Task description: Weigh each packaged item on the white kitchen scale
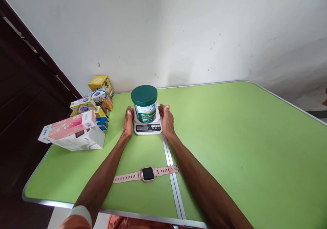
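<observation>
A green-lidded tub [145,109] stands upright on a white kitchen scale [143,132], whose small display and buttons face me. My left hand [128,121] rests at the scale's left side, fingers stretched out and palm turned inward. On the opposite side, my right hand [167,120] is held the same way, with its thumb up and fingers extended behind the scale's edge. Neither hand is wrapped round the tub; whether the fingertips touch the scale is hard to see. Between my forearms a pink-strapped smartwatch [148,174] lies flat, its screen dark.
Several boxes are piled on the table's left: a pink box [72,124] on a white box [89,139], with a yellow box [101,82] at the back. A metal seam [173,184] crosses the green table [230,147]. Behind it rises a white wall [194,34].
</observation>
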The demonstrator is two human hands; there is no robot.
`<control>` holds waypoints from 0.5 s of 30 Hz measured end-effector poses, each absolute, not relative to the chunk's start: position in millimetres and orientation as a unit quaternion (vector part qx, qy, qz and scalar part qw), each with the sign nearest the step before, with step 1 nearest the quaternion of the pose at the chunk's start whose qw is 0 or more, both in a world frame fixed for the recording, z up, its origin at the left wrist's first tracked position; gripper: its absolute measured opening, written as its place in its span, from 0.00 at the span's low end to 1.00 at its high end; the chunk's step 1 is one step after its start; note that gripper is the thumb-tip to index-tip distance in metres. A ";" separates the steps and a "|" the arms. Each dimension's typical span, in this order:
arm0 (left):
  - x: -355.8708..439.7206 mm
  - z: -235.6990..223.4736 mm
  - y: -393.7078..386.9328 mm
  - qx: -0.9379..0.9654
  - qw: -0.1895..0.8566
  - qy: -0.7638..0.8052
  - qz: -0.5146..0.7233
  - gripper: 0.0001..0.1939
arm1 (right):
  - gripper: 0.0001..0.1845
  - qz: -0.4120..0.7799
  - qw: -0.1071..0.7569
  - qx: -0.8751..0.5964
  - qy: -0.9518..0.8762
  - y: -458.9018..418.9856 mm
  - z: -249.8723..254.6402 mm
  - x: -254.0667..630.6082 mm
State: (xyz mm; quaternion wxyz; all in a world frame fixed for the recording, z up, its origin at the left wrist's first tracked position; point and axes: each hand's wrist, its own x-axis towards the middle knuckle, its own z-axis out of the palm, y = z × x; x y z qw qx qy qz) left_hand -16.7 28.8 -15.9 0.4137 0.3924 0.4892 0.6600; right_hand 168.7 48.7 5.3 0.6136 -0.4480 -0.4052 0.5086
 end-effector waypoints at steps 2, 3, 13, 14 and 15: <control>-16.3 -14.9 27.5 0.385 0.412 0.494 0.662 0.56 | 0.63 0.506 0.610 -0.449 -0.411 48.2 5.7 169.3; -16.0 -14.2 26.8 0.381 0.413 0.496 0.662 0.55 | 0.63 0.504 0.609 -0.451 -0.415 48.1 5.8 169.6; -15.1 -7.0 24.0 0.391 0.421 0.483 0.661 0.54 | 0.51 0.462 0.598 -0.465 -0.460 48.6 7.1 171.6; -15.2 -6.9 24.1 0.391 0.421 0.482 0.661 0.54 | 0.50 0.459 0.597 -0.466 -0.465 48.8 6.7 171.7; -15.3 -6.9 24.2 0.392 0.420 0.482 0.662 0.53 | 0.50 0.456 0.597 -0.466 -0.468 49.1 6.3 171.8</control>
